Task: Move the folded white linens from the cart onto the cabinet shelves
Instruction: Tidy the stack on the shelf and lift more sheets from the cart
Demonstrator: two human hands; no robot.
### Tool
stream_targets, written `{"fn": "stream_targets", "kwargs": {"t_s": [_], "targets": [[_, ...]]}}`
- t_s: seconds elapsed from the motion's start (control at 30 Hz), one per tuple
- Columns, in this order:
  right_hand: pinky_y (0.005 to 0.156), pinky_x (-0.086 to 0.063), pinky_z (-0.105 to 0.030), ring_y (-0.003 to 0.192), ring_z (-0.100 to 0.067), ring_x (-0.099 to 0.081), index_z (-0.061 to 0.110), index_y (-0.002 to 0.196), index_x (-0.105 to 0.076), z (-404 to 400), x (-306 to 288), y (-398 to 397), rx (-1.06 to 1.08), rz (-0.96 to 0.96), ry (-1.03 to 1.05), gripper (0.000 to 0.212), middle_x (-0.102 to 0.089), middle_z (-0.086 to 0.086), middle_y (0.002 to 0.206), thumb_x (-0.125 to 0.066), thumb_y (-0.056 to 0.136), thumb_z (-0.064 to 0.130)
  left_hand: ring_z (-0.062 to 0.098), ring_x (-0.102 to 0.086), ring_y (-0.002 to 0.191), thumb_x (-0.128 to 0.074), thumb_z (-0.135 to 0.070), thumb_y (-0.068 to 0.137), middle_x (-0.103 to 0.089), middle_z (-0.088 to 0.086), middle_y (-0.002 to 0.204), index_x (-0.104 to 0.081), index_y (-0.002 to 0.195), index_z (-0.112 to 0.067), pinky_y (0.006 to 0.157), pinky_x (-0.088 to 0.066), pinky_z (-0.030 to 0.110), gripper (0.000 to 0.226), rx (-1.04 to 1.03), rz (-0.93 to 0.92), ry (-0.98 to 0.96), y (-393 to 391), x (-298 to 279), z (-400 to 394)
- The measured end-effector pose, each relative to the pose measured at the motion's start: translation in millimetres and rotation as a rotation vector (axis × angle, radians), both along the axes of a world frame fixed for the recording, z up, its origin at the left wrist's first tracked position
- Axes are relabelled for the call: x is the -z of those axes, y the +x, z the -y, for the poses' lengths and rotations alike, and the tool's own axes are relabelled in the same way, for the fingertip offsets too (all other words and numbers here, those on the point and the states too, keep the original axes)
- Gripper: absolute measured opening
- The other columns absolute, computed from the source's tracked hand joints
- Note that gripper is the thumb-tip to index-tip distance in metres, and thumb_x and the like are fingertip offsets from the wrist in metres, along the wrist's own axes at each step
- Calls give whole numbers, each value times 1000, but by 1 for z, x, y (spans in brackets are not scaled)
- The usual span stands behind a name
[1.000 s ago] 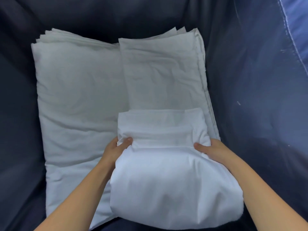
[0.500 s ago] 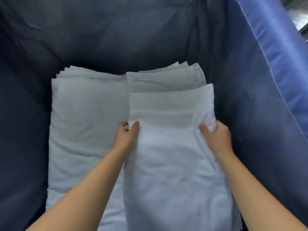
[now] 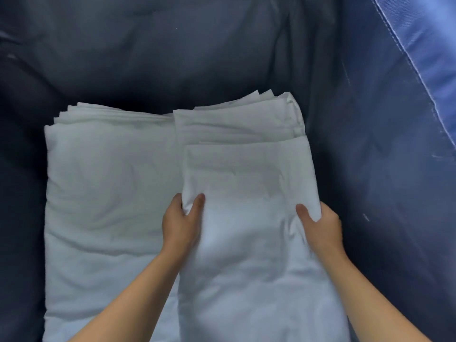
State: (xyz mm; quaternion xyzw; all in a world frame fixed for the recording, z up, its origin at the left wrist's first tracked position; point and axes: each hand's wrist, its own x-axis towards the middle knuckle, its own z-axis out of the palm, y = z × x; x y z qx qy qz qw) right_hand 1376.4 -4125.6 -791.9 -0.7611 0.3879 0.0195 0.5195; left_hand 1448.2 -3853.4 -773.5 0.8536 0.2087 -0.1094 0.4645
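While both arms reach down into the cart (image 3: 370,169) with dark blue fabric walls, the left hand (image 3: 181,224) and the right hand (image 3: 320,228) each grip one side edge of the top folded linen (image 3: 249,218), thumb on top and fingers curled under. It lies on the right pile (image 3: 237,122), touching the wider left pile (image 3: 108,193).

The blue cloth cart (image 3: 370,169) holds white folded linens. A big pile (image 3: 106,193) sits left of a smaller pile (image 3: 237,124), touching it.
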Motion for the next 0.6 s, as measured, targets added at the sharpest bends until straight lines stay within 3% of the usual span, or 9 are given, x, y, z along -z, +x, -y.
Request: {"fn": "stream_targets", "kwargs": {"t_s": [0.17, 0.4, 0.6], "targets": [[75, -53, -31, 86, -11, -67, 14, 99, -69, -1, -17, 11, 18, 120, -82, 15, -71, 7, 90, -68, 93, 28, 8, -65, 76, -67, -40, 92, -69, -7, 79, -61, 86, -21, 68, -50, 32, 21, -4, 131, -44, 13, -16, 4], [77, -57, -35, 87, -13, -68, 19, 103, -71, -2, -33, 46, -47, 154, -146, 24, -72, 10, 91, -68, 91, 40, 19, -68, 81, -68, -45, 91, -70, -4, 83, -62, 88, -21, 79, -56, 49, 25, -67, 134, -56, 37, -27, -5], [73, -56, -35, 81, -14, -67, 18, 93, -69, 4, -51, 79, -64, 189, -229, 18, -71, 9, 85, -69, 91, 36, 17, -69, 84, -68, -45, 91, -71, -5, 87, -63, 89, -22, 79, -57, 44, 24, -61, 160, -133, 68, -47, 0]]}}
